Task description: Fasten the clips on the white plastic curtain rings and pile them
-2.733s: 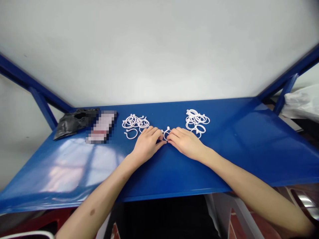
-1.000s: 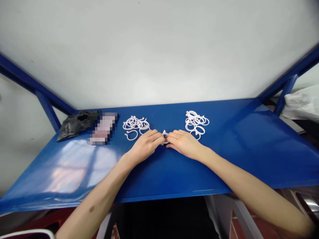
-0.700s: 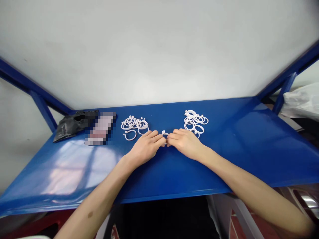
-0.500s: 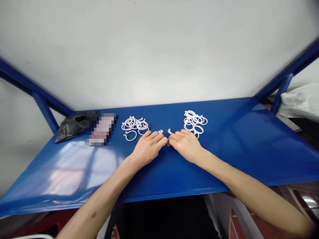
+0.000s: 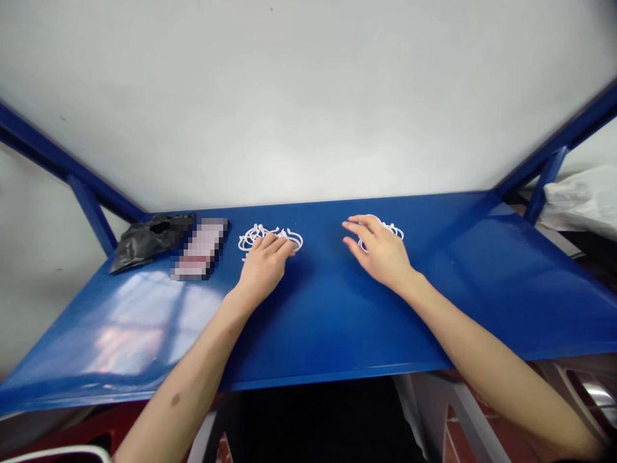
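A: While the blue table (image 5: pixel 313 321) has a hand at each pile, which step is this?
B: Looks like a between-rings moment, imo. Left hand (image 5: pixel 264 265) lies on the left pile of rings (image 5: pixel 250 236), fingers close together, tips on a ring (image 5: pixel 295 240) at the pile's right edge. Can't tell if it's pinched. Right hand (image 5: pixel 380 256) covers most of the right pile of rings (image 5: pixel 393 229), fingers spread apart, gripping nothing. Piles lie well apart, near the back edge.
A: And the next move?
B: Prob calls for singling out one ring w/ thumb & forefinger, w/o snagging neighbours, since they overlap
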Action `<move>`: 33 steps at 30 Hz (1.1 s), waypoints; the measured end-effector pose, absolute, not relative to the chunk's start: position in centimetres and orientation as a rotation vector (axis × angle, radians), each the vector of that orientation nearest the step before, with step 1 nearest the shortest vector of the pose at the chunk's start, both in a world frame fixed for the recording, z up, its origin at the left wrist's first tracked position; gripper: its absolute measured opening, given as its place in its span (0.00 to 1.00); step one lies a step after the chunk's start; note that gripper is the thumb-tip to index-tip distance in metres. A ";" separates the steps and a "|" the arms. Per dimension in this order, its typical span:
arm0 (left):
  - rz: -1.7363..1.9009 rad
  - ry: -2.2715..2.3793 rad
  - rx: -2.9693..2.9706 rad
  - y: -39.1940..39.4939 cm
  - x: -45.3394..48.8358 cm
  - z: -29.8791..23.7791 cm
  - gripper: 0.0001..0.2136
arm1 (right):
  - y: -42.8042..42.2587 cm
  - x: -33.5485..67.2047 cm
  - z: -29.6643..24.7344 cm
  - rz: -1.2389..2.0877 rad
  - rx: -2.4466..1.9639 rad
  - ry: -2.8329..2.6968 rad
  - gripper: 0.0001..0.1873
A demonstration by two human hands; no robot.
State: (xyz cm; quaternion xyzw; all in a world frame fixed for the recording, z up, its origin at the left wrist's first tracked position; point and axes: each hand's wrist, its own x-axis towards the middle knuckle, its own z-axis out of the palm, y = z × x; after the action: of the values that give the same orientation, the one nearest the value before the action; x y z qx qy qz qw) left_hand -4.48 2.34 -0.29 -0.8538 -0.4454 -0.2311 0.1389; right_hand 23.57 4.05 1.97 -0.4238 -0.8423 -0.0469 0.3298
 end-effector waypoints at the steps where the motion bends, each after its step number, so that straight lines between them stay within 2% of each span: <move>1: -0.640 -1.332 -2.430 2.5 -4.7 -0.4 0.09 | 4.7 24.3 1.9 -0.135 -1.174 -2.174 0.17; 8: -0.623 -1.464 -2.263 2.0 -4.6 -0.1 0.07 | 9.1 29.0 -0.5 -0.171 -1.438 -2.153 0.16; 15: -0.737 -1.440 -2.190 1.6 -4.0 0.5 0.06 | 9.8 28.9 -1.8 0.000 -1.424 -2.145 0.15; 20: -0.804 -1.403 -2.258 1.4 -3.7 0.7 0.06 | 8.7 27.6 0.1 0.127 -1.303 -2.017 0.16; 23: -0.878 -1.345 -2.357 1.1 -3.1 0.8 0.05 | 7.2 26.3 1.7 0.377 -1.211 -1.912 0.15; 30: -0.981 -0.901 -2.476 -0.3 -1.5 1.2 0.09 | 3.0 22.5 2.2 1.442 -0.896 -1.573 0.24; 33: -1.001 -0.738 -2.453 -0.9 -0.9 1.3 0.10 | 1.8 21.5 2.0 1.717 -0.800 -1.424 0.25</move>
State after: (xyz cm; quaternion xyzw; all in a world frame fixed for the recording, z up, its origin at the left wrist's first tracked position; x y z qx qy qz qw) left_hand -0.91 -0.87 1.30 -0.8749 -0.2631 -0.3571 0.1944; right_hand 21.51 1.82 2.04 -0.3126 -0.5566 0.6713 0.3766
